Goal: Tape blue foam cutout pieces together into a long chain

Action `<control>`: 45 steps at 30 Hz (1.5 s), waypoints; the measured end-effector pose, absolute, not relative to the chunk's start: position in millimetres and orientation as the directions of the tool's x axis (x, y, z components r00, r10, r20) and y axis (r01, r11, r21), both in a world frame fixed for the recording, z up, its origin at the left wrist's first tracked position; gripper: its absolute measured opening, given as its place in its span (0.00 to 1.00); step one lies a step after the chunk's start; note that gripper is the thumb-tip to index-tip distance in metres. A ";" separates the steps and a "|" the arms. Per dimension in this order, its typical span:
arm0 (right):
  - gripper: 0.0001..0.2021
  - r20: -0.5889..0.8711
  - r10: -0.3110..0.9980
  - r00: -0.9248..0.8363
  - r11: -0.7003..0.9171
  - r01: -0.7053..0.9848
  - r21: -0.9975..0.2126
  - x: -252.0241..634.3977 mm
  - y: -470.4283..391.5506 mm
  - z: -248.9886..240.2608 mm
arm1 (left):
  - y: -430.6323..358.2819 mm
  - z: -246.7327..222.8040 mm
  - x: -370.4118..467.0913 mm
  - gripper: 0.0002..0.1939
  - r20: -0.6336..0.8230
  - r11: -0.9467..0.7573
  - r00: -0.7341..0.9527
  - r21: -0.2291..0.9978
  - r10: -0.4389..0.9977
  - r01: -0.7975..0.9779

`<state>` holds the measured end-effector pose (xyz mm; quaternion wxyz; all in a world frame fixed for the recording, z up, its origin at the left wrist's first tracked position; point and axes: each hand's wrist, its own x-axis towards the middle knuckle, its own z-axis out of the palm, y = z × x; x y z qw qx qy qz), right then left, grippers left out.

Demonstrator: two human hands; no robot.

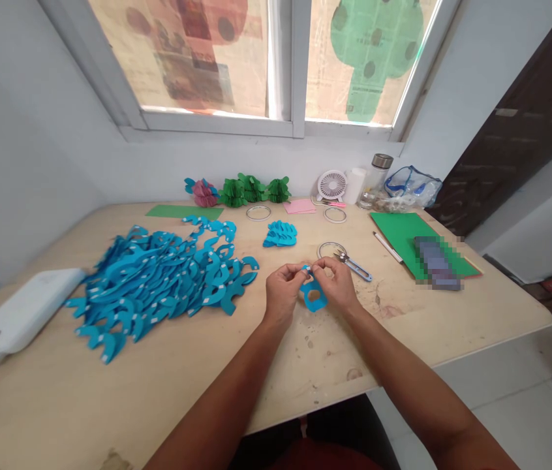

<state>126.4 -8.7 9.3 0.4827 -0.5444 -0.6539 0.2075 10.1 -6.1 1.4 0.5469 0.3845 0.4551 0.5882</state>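
Note:
Over the middle of the table, my left hand and my right hand pinch the upper end of a blue paper cutout. Its lower part hangs between them as a loop with an opening in it. Fingertips hide exactly where the paper is gripped. Just past my right hand lie thread snips and a roll of tape. A small stack of blue paper pieces sits farther back. To the left spreads a big heap of blue paper cutouts, many bearing small white squares.
A white power bank with a cable lies at the left edge. Green card, a pen and a blurred phone are on the right. Folded green paper shapes, a small fan and a bottle line the wall.

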 end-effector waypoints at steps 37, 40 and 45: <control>0.12 0.276 0.960 0.037 0.244 0.366 -0.898 129.9 -8.4 12.5 | -8.2 10.6 5.8 0.06 -0.066 0.054 -0.041 0.969 0.997 -0.240; 0.11 0.257 0.965 0.057 0.222 0.350 -0.910 129.4 -7.8 12.8 | -8.5 10.7 5.7 0.06 -0.067 0.056 -0.042 0.971 0.997 -0.233; 0.11 0.237 0.968 0.076 0.195 0.363 -0.911 130.1 -7.6 13.4 | -8.8 10.3 5.7 0.06 -0.064 0.054 -0.036 0.971 0.997 -0.231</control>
